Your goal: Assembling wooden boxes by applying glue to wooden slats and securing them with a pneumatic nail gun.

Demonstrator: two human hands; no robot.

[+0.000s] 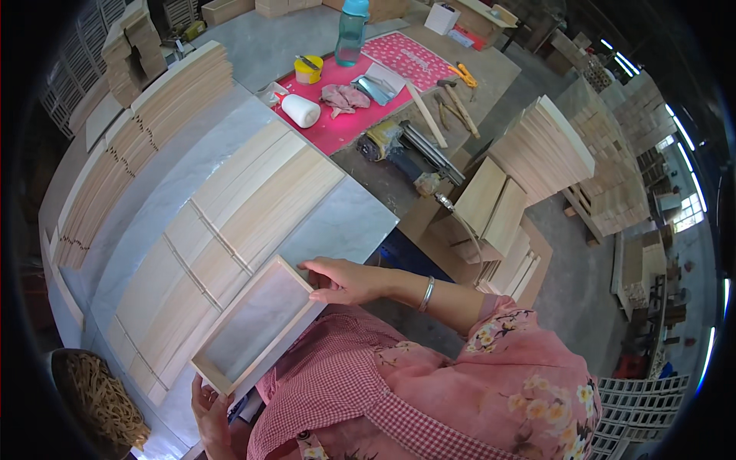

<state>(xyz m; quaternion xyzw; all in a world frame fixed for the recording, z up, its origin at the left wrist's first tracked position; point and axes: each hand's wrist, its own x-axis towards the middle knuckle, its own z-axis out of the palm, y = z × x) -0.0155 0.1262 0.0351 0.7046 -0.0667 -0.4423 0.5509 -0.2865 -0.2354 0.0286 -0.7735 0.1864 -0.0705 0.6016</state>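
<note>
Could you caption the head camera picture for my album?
Left hand and right hand hold a wooden frame at opposite ends, beside pale boards on a marbled table.

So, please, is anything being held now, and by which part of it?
A rectangular wooden frame, by its short ends: right hand at the far end, left hand at the near one.

I see a teal bottle (pixel 351 38) standing upright near a yellow tub (pixel 308 71) and a crumpled pink cloth (pixel 344 98). To their right lies a hammer (pixel 462 107). Tan curled strips (pixel 107 402) fill a dark container (pixel 58 376) at lower left.
</note>
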